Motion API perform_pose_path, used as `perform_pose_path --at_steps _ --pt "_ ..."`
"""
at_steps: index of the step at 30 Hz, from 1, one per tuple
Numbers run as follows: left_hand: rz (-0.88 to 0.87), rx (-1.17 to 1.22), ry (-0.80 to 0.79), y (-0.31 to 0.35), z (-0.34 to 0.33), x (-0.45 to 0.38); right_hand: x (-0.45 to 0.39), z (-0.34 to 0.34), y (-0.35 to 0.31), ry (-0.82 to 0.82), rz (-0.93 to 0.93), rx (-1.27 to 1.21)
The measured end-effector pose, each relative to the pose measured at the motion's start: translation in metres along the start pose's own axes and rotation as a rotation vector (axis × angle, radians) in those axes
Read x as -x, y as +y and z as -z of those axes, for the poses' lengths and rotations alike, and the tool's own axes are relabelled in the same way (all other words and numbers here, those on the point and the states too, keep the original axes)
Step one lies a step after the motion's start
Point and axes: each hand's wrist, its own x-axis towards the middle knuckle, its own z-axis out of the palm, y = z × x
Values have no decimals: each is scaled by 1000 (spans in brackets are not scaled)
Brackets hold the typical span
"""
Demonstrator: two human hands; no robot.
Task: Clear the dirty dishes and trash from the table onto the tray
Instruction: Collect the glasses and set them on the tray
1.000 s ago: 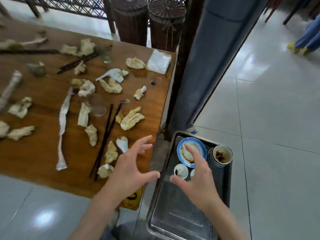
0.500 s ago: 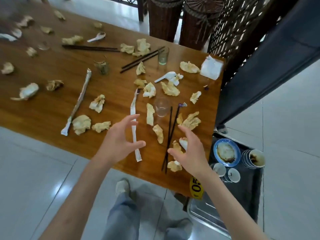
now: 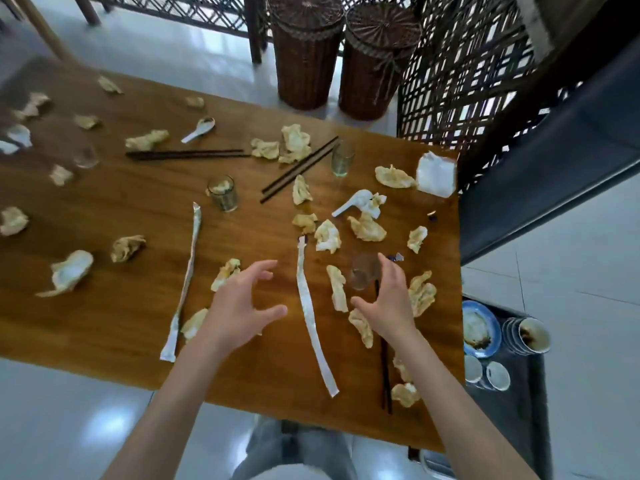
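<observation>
The right hand (image 3: 388, 303) hangs over the table (image 3: 114, 327) with its fingers spread and a little bent, holding nothing. A small clear glass (image 3: 363, 273) stands just past its fingertips, close to them. Dark chopsticks (image 3: 385, 372) lie under this hand and run back toward the table's near edge. The left hand (image 3: 239, 306) is also open and empty, fingers spread above the wood. Between the two hands lies a long white paper strip (image 3: 311, 317). Crumpled yellowish napkins (image 3: 367, 226) are scattered all over the table. To the right, lower than the table, sits the dark tray (image 3: 519, 410). It holds a blue plate (image 3: 479, 329), a stack of cups (image 3: 526, 336) and two little white dishes (image 3: 497, 375).
</observation>
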Motion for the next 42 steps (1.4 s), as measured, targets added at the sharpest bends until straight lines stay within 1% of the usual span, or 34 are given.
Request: perform_pose_path --at_steps 6,10,14,17,20,23,27,29,32,35,42 --pt "44 -8 30 -6 2 -22 -45 -1 5 -102 5 41" --pt "55 -14 48 -10 -1 -32 -52 -3 7 -148 36 38" --pt "70 -4 54 -13 -3 -41 -52 -2 10 -149 88 -9" --pt "65 10 70 -15 -4 -49 -52 -1 8 -111 128 -42" --pt "51 3 137 -19 0 -68 -55 2 -5 -58 160 -69" --pt "50 -35 211 -27 12 -97 -58 0 -19 -53 185 -109" --pt "47 -98 367 -41 33 -142 -63 -9 -37 -37 174 -123" --pt "72 -126 397 -51 44 -165 -65 -13 -44 -13 152 -139" --pt "101 -179 385 -63 57 -196 -66 -18 -52 25 107 -164" --pt "99 -217 331 -72 62 -218 -65 -24 -59 47 61 -166" --pt "93 -277 203 -81 61 -229 -58 -36 -73 71 -17 -170"
